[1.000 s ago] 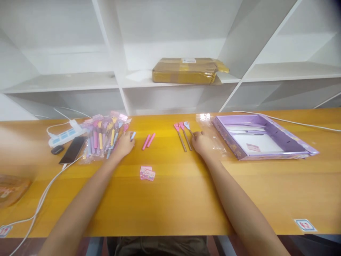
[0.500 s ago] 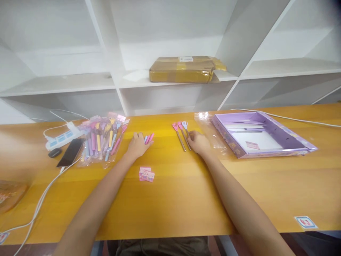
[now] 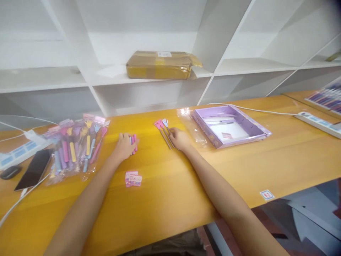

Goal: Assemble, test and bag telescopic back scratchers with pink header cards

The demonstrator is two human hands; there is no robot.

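Note:
My left hand [image 3: 123, 146] is curled around several short pink and blue handles [image 3: 134, 143], pressed close together at the table surface. My right hand [image 3: 179, 138] pinches the metal rod of a back scratcher with a blue hand-shaped head [image 3: 165, 123]. Beside it lie two back scratchers with pink hand-shaped heads [image 3: 157, 124], their bare rods pointing toward me. Between my forearms, two small pink printed cards [image 3: 135, 179] overlap on the table. Left of my left hand, clear bags of colourful back scratchers [image 3: 77, 145] lie in a pile.
A purple open box [image 3: 213, 138] with a card inside stands right of my right hand, next to a clear plastic bag [image 3: 195, 133]. A phone [image 3: 34, 169] and power strip [image 3: 22, 151] lie far left. A taped carton [image 3: 160, 65] rests on the shelf.
The view has turned to the right, so everything sits further left, and a second power strip appears at the right. Both hands keep nearly the same places on the table.

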